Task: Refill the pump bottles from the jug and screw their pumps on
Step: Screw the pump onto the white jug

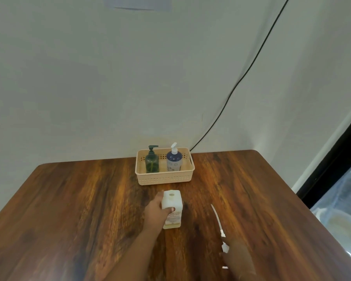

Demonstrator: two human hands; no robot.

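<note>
A white square bottle (172, 201) with an open neck hole stands upright on the wooden table (69, 199). My left hand (156, 209) is wrapped around its left side. My right hand (238, 258) holds the white pump head, and the pump's long dip tube (217, 220) points up and away, apart from the bottle. A beige basket (164, 178) at the table's back holds a green pump bottle (152, 160) and a blue-and-white pump bottle (174, 159), both with pumps on. No jug is visible.
A black cable (241, 78) runs down the wall behind the basket. The table's right edge borders a dark frame (332, 157) and a plastic-covered surface (344, 209) at the lower right.
</note>
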